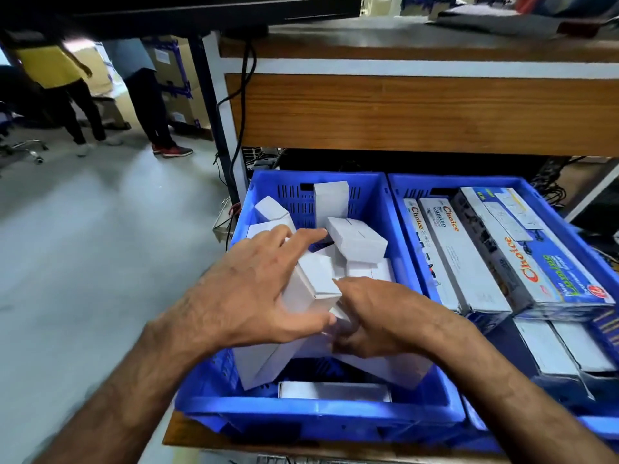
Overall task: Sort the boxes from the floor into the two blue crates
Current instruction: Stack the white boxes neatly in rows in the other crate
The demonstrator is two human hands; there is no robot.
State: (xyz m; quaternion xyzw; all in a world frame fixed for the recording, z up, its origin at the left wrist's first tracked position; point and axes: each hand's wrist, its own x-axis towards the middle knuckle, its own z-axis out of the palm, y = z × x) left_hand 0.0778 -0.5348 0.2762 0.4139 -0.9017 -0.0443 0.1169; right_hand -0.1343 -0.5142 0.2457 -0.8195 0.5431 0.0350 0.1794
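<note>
Two hands place a plain white box into the left of two blue crates.

The left hand (254,289) grips a white box (311,283) with fingers spread over its top; the right hand (378,316) curls against the box's near end. The left crate (311,413) holds roughly eight loose white boxes. The right crate (566,216) holds three long printed "Choice" boxes (522,259) side by side, with two more nearer.

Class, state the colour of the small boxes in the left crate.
Plain white small boxes, unprinted, in the blue left crate; seen best in the head view.
</note>
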